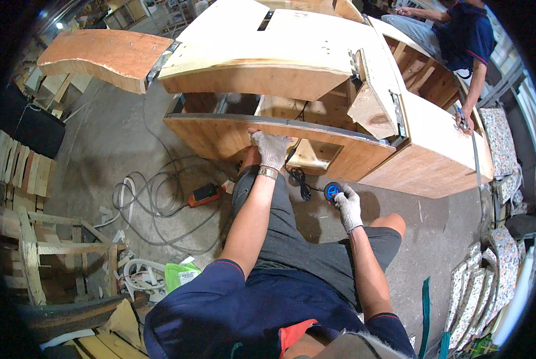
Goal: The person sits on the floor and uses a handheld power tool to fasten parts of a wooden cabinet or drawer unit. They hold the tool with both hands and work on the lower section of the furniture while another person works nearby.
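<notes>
A wooden furniture frame (pixel 214 133) stands before me, its low front panel edged with a dark strip along the top. Against this panel rests my left hand (pixel 270 148), in a pale knit glove, thumb and fingers apart and gripping nothing I can see. My right hand (pixel 348 207), gloved too, is closed on a small round black roll with a blue spoked core (pixel 332 191), held low over the floor between my knees. Close to it, a bundled black power cord (pixel 299 178) hangs in front of a cut-out in the panel.
An orange and black power tool (pixel 204 195) lies on the floor among coils of grey cable (pixel 155 209). Another person (pixel 468 39) works at the frame's right side. Wood scraps (pixel 25 167) sit at left, stacked foam strips (pixel 474 293) at right.
</notes>
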A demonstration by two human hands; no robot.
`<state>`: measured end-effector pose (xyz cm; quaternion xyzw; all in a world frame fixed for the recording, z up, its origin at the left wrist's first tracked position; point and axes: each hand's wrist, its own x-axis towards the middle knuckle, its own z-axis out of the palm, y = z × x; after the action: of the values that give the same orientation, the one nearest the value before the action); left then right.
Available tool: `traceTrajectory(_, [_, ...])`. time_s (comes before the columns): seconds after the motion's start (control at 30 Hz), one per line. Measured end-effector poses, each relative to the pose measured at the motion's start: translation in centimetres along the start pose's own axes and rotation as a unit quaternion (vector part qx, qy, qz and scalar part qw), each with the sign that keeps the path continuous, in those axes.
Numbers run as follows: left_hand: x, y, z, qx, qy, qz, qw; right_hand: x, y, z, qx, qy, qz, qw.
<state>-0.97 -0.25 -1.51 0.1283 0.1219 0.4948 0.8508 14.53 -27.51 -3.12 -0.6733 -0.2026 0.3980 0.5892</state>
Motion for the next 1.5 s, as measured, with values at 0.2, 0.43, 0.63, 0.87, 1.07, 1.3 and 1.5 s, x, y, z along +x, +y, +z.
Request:
traceTrajectory(0.2, [-0.6,-0.7,1.6,-0.002,0.035,0.041,0.999,-0.2,-0.4,-0.2,-0.018,-0.004,0.004,1.0])
traceTrajectory(0.43, [-0.5,-0.7,1.7,-0.001,0.034,0.024,0.999,0.2,0.2,-0.6,0.0,-0.006,0.006,1.0])
traceTrajectory(0.63, [-0.1,-0.8,1.1,0.001,0.04,0.021,0.999,0.3,0.2,-0.7,0.002,-0.008,0.018,1.0])
traceTrajectory(0.87, [0.7,1.4,-2.0,0.035,-0.054,0.008,0.998,-0.4,-1.4,0.9,-0.012,-0.022,0.004,1.0])
traceTrajectory(1.07, [-0.2,-1.3,1.8,0.008,0.05,0.001,0.999,0.2,0.3,-1.2,0.011,-0.002,-0.003,1.0])
traceTrajectory(1.3, [-0.6,-0.6,2.0,0.018,0.049,0.03,0.998,0.1,0.0,-0.6,-0.025,-0.008,0.011,1.0])
traceTrajectory(1.5, [-0.7,-0.8,2.0,0.02,0.015,0.03,0.999,0.3,0.4,-0.6,-0.022,0.014,0.019,0.999])
